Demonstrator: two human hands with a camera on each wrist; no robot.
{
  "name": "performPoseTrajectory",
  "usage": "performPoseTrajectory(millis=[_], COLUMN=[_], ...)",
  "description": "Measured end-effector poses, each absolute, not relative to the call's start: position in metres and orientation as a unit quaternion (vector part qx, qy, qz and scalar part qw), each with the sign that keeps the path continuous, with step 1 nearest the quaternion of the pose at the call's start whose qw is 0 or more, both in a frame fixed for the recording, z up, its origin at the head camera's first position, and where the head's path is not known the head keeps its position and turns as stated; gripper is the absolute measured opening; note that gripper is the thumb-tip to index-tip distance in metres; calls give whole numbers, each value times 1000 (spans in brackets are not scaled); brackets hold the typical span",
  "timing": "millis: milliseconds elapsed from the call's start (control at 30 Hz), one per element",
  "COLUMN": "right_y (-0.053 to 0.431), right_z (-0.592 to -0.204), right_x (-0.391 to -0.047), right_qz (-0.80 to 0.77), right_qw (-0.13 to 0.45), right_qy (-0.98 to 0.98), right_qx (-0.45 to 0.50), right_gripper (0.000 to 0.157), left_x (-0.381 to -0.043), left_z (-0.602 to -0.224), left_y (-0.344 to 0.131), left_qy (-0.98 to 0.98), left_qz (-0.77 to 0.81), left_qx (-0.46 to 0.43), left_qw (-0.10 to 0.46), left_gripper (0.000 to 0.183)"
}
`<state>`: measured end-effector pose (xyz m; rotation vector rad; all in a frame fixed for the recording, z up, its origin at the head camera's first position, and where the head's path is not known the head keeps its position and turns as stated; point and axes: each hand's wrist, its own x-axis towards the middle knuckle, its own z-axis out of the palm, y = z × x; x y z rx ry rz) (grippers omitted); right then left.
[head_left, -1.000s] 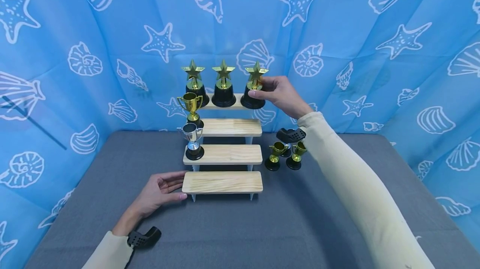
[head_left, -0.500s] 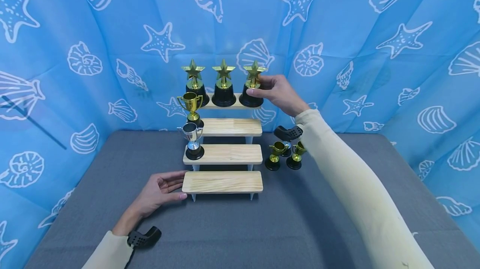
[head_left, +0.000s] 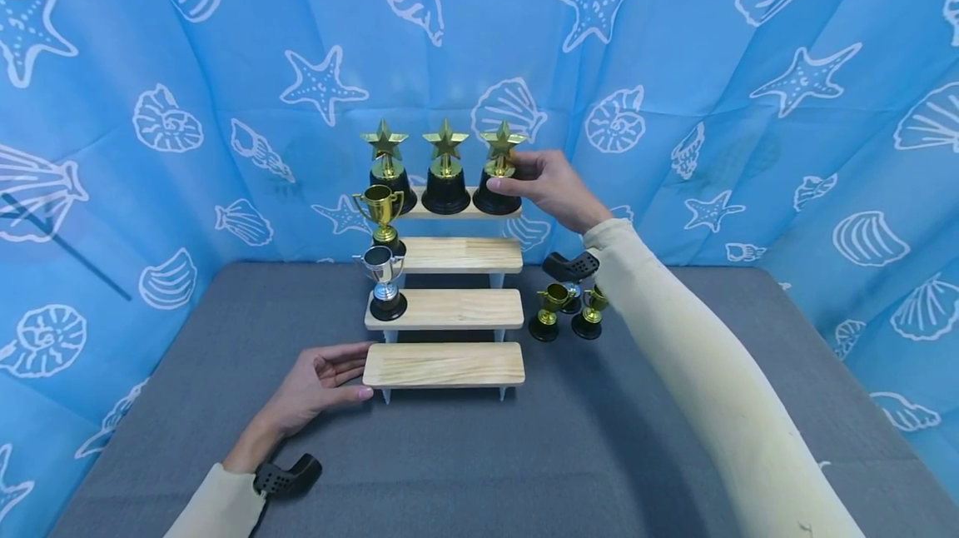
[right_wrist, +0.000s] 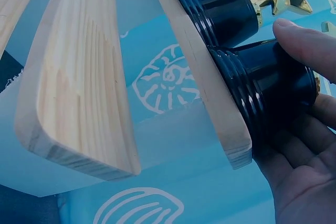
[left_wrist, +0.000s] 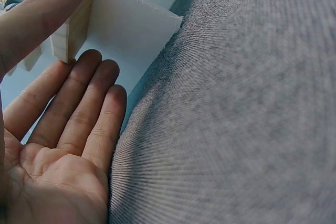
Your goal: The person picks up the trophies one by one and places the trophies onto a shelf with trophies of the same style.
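Observation:
At the right end of the top shelf, my right hand grips a gold star trophy by its black base, thumb in front and fingers behind. In the right wrist view, that base stands upright on the wooden shelf. Two matching star trophies stand to its left. My left hand is at the left end of the lowest shelf of the stepped display stand. Its fingers lie nearly straight beside the shelf end, and the thumb is extended.
A gold cup trophy and a silver cup trophy stand at the left ends of the middle shelves. Two gold cups and a partly hidden silver one stand on the grey cloth. A blue curtain hangs behind.
My right hand has slid the star trophy slightly left along the top shelf, toward the middle one. The left hand has stayed in place.

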<state>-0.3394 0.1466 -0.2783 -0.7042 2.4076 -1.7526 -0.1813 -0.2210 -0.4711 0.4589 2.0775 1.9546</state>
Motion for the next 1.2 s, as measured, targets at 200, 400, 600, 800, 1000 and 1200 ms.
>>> performPoseTrajectory(millis=[200,400,600,800,1000,1200], right_y=[146,146,145,145,145,144], right_z=[-278,-277,-278,-279,-279,-280], right_x=[-339,-340,-342,-342,-343,-343], right_qz=[-574,-568,-566,-561,-551,-552], right_qw=[42,42,43,42,40,38], right_qy=[784,789,789,793,801,801], right_qx=[-231,-229,-234,-233,-228,-230], right_gripper=[39,40,42,44,46,44], left_x=[-181,-181,-181,-181,-180,-180], left_z=[-471,-471,-471,-470,-468,-469], left_y=[-221,-222,-221,-220,-220,-221], left_qy=[709,708,709,714,712,713], left_qz=[675,675,675,671,672,672], left_qx=[163,164,161,161,163,157], left_qw=[124,125,124,122,121,125], left_gripper=[71,71,71,71,70,71])
